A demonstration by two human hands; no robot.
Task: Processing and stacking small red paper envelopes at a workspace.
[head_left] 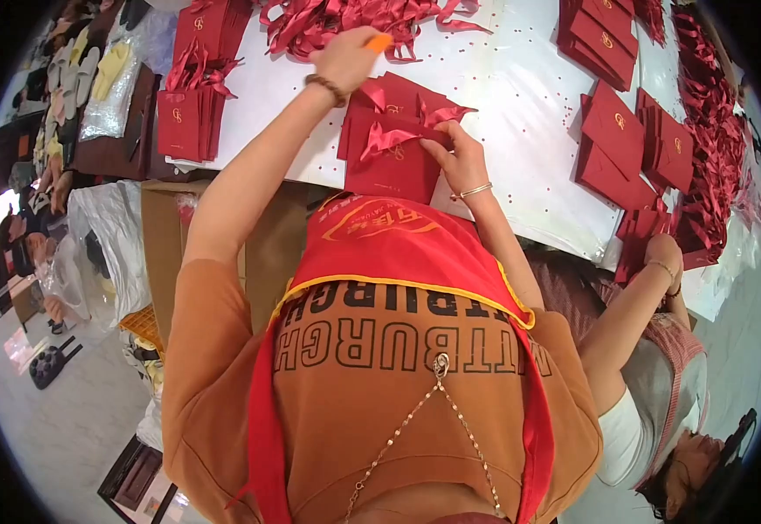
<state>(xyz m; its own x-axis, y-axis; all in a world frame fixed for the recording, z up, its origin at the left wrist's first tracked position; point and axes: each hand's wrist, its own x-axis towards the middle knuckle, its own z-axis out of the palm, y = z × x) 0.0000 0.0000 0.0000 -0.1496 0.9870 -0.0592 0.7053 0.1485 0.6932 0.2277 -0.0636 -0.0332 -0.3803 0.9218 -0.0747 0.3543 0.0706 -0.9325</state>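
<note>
While the red apron [398, 240] over the orange shirt fills the near part of the view, both forearms reach away from it to a white table [520, 96]. Nearest the body, the right hand [459, 157] rests on a red envelope [395, 170] that lies at the table's near edge, its fingers bent narrow and pinching the end of a red ribbon bow [398, 135] that sits on top of the envelope. More red envelopes lie fanned under and just behind that one. Further out, the left hand [345, 57] is stretched to a heap of loose red ribbons [354, 22]; its fingers are curled close, with an orange cap [380, 42] on one fingertip, but whether it grips a ribbon cannot be told. To the left of that arm stands a stack of red envelopes [184, 118] with ribbons on top. On the right side, further red envelopes [625, 140] lie spread in groups, and beside them another person's hand [660, 253] rests at the table's edge. Along the far right rim runs another pile of ribbons [712, 113].
</note>
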